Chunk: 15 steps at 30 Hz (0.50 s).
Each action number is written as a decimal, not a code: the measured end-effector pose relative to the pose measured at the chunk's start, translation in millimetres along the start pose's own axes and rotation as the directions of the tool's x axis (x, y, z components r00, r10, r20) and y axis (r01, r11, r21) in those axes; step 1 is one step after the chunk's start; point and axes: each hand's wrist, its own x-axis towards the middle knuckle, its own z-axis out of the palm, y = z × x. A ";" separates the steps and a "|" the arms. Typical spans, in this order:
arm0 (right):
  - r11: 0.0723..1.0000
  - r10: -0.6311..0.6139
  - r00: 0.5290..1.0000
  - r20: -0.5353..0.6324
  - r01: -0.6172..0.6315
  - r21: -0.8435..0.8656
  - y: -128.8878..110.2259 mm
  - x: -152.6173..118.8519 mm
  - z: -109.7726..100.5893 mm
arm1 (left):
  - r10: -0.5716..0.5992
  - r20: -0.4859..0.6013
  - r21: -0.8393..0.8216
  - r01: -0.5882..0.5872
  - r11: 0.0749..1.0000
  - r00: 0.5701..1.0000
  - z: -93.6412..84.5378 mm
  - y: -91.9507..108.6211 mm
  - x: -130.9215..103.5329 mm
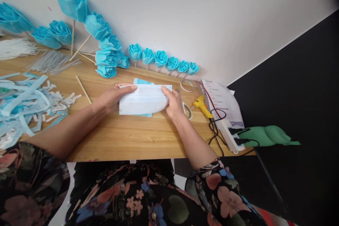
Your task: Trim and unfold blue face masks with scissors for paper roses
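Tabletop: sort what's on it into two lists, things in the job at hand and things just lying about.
In the job:
- pleated sheet, held by left hand and right hand
- blue piece beneath
- probably glue gun

Apparently lying about:
- loose stick
- printed papers
- green object

We count six small blue ruffled flowers (161,58) and at least nine larger blue ruffled flowers (73,5), several overlapping. We see one pale pleated face mask (144,100), one loose wooden stick (83,89), one yellow glue gun (202,106), one white power strip (229,136) and two black plugs (239,141). We cannot count the tangled pale-blue and white scraps (31,102) or the thin grey strips (53,61).
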 end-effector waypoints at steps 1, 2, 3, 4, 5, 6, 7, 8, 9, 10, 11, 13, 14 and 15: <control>1.000 0.005 1.000 0.001 -0.005 0.000 -0.1 1.0 -0.3 | -0.003 -0.011 -0.010 0.002 1.000 1.000 -0.6 -0.1 1.0; 1.000 0.003 1.000 0.006 -0.003 0.002 -0.3 2.5 -1.0 | -0.007 -0.028 -0.020 0.006 1.000 1.000 -1.4 0.1 2.4; 1.000 -0.004 1.000 0.010 0.004 0.008 -0.6 4.2 -1.9 | -0.006 -0.052 -0.037 0.004 0.999 0.999 -2.4 0.7 3.9; 1.000 -0.011 1.000 0.011 0.010 0.015 -1.1 5.9 -3.0 | 0.001 -0.082 -0.064 -0.006 0.998 0.997 -3.4 2.1 5.4; 1.000 -0.015 1.000 0.011 0.015 0.019 -1.6 7.4 -4.2 | 0.014 -0.112 -0.102 -0.026 0.994 0.994 -4.2 4.0 6.7; 1.000 -0.019 1.000 0.012 0.018 0.015 -2.0 8.5 -5.4 | 0.032 -0.134 -0.150 -0.052 0.987 0.990 -4.8 6.6 7.6; 1.000 -0.022 1.000 0.017 0.022 -0.004 -2.3 9.0 -6.5 | 0.050 -0.147 -0.201 -0.079 0.976 0.988 -5.1 9.5 8.1; 0.999 -0.030 0.999 0.027 0.032 -0.039 -2.2 8.8 -7.4 | 0.068 -0.158 -0.252 -0.107 0.962 0.985 -5.0 12.5 8.2; 0.995 -0.048 0.998 0.043 0.052 -0.091 -1.8 7.9 -7.9 | 0.085 -0.166 -0.297 -0.132 0.946 0.982 -4.7 15.3 8.0; 0.984 -0.077 0.995 0.071 0.087 -0.157 -1.1 6.5 -8.2 | 0.098 -0.176 -0.336 -0.153 0.929 0.979 -4.2 17.8 7.7; 0.963 -0.113 0.988 0.110 0.136 -0.232 0.0 4.7 -8.2 | 0.106 -0.193 -0.366 -0.172 0.914 0.976 -3.7 19.7 7.4; 0.878 -0.185 0.957 0.224 0.264 -0.401 2.3 0.8 -7.3 | 0.108 -0.246 -0.405 -0.204 0.891 0.963 -3.2 21.6 7.2; 0.803 -0.215 0.929 0.302 0.344 -0.486 3.4 -1.0 -6.6 | 0.101 -0.270 -0.414 -0.210 0.886 0.958 -3.4 21.8 7.5; 0.708 -0.230 0.892 0.389 0.428 -0.562 4.4 -2.5 -5.7 | 0.092 -0.288 -0.413 -0.211 0.886 0.953 -3.9 21.7 8.0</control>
